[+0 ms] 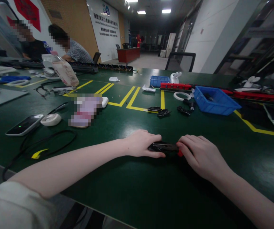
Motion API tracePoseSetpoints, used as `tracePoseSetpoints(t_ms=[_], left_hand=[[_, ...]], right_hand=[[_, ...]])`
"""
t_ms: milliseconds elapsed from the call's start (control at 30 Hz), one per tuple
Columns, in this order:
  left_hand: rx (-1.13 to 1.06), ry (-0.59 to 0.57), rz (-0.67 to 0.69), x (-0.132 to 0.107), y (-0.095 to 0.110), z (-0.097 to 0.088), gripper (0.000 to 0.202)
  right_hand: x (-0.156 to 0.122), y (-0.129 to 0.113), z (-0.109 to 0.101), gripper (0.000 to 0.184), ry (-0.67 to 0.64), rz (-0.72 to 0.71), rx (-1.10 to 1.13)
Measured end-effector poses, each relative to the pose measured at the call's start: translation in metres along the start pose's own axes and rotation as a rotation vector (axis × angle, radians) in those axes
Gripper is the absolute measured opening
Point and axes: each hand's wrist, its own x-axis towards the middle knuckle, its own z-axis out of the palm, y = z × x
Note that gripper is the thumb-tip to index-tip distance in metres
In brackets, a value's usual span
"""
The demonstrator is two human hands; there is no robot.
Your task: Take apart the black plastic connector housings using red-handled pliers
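Note:
My left hand (144, 143) rests on the green table (132, 187) with its fingers curled over the left end of a small black part (163, 147). My right hand (200, 152) closes on the same part from the right, where a bit of red shows at its fingertips. The two hands meet at the part near the middle of the view. Beyond them lie more small black parts (162, 112) on the yellow floor-style tape lines (132, 98).
A blue bin (214, 101) and a smaller blue bin (159, 81) stand at the back right beside long red strips (176, 86). At left lie a phone (24, 124), a white puck (51, 119), a black cable (43, 143). Two people sit at the far left.

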Motion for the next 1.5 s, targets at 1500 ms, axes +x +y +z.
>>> tracePoseSetpoints(t_ms=[1500], left_hand=[[-0.004, -0.081, -0.015, -0.001, 0.002, -0.005, 0.04]], right_hand=[[-0.01, 0.028, 0.001, 0.051, -0.09, -0.02, 0.383]])
